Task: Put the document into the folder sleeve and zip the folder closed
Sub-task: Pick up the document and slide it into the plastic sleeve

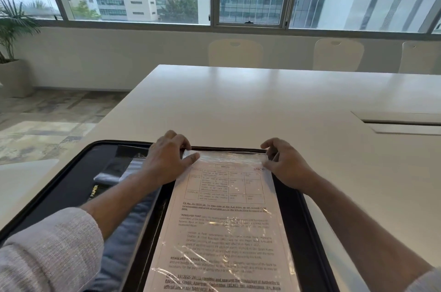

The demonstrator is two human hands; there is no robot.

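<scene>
The document (226,224) looks to be already inside the clear folder sleeve (281,232): crinkled plastic glare runs across the printed text from the table grid near the top down to the bottom edge of the frame. I judge the inserting step as good as finished, with only the top edge being settled. The zipping is not yet begun, since the black folder (71,179) lies spread flat, filling the lower centre and lower left of the frame.

The left hand (167,160) sits at the sleeve's upper left corner, fingers curled over the top edge and the thumb pressing flat on the plastic, which reads as a pinch on the sleeve. The right hand (284,162) is at the upper right corner, fingers bent and nipping the sleeve's edge there. Both are just at the folder's far rim.

The sleeve is thin, glossy and wrinkled, catching white streaks of window light. The paper beneath is a plain white rectangle, densely printed in black with bold underlined headings. The folder is matte black with rounded corners and a raised border, presumably the zip track, though I cannot make out teeth or a puller. Its left half holds dark pockets, one with glossy contents. The table (262,105) is smooth, white and faintly reflective.
</scene>
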